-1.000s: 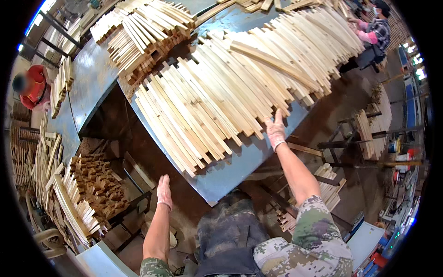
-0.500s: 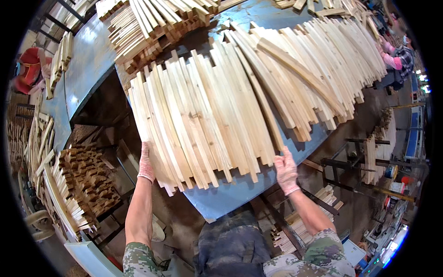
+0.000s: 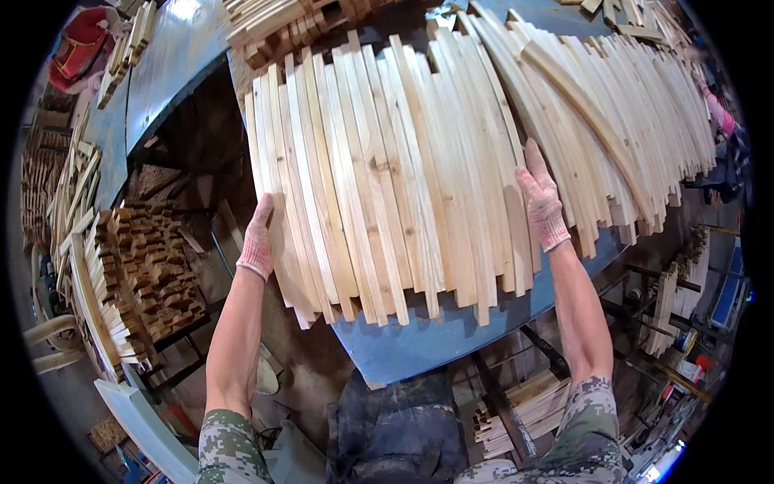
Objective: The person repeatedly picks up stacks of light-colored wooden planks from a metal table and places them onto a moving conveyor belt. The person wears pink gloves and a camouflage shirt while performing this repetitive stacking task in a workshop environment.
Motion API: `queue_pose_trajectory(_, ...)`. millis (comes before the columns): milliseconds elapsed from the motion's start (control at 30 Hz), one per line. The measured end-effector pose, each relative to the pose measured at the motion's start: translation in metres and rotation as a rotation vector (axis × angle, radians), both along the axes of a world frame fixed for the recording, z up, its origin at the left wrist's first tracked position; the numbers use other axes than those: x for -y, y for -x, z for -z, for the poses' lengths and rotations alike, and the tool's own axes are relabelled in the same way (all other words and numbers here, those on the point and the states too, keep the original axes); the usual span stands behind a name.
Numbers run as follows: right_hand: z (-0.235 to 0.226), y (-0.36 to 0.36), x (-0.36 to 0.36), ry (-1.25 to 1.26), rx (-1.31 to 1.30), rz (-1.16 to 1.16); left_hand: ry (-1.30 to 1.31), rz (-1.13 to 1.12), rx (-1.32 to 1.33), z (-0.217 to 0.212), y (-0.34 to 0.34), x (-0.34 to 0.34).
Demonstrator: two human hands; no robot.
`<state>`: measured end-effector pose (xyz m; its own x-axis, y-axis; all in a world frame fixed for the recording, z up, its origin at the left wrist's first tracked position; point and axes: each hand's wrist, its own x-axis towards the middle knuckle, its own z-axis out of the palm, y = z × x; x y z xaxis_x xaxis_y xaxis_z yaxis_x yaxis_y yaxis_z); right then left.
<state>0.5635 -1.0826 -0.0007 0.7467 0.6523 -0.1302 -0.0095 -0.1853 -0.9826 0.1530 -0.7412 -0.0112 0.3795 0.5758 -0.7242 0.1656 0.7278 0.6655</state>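
A wide row of pale wooden strips [image 3: 387,185] lies side by side on the blue metal table [image 3: 411,347], their near ends uneven. My left hand [image 3: 258,238], in a pinkish-white knit glove, rests flat along the row's left outer edge with fingers extended. Against the right side of the same row lies my right hand [image 3: 542,198], gloved alike, its fingers stretched out and pointing away from me. Just right of it, a second group of wooden strips [image 3: 637,129] fans out, one strip [image 3: 580,113] lying slantwise on top.
Stacked wooden strips [image 3: 298,28] stand at the table's back. Left and below are a pile of short wood blocks [image 3: 149,278] and a red container [image 3: 83,50]. Under the table's right side lie more strips [image 3: 524,411] beside dark metal bars [image 3: 504,403]. Another person's pink sleeve [image 3: 716,111] shows far right.
Both hands have moved farther up along the row's sides. My right hand has gone from the near right corner to the row's right side, its fingers straightened. The view has shifted.
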Motion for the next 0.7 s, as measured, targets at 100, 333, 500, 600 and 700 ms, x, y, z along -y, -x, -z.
queue_pose_trajectory(100,-0.009,0.007,-0.001,-0.082,-0.218,-0.024,-0.008,-0.008,-0.027,0.000,0.008,0.010)
queue_pose_trajectory(333,-0.025,0.099,0.084,-0.069,-0.294,0.027,0.133,0.018,0.095,0.007,0.069,0.074)
queue_pose_trajectory(500,-0.029,0.192,0.193,-0.086,-0.538,0.285,0.197,0.130,0.113,-0.013,0.125,0.147)
queue_pose_trajectory(600,-0.031,0.229,0.233,-0.026,-0.554,0.450,0.283,0.175,0.144,-0.004,0.162,0.182)
queue_pose_trajectory(700,-0.026,0.220,0.249,0.117,-0.814,0.348,0.293,0.223,0.087,-0.005,0.177,0.198)
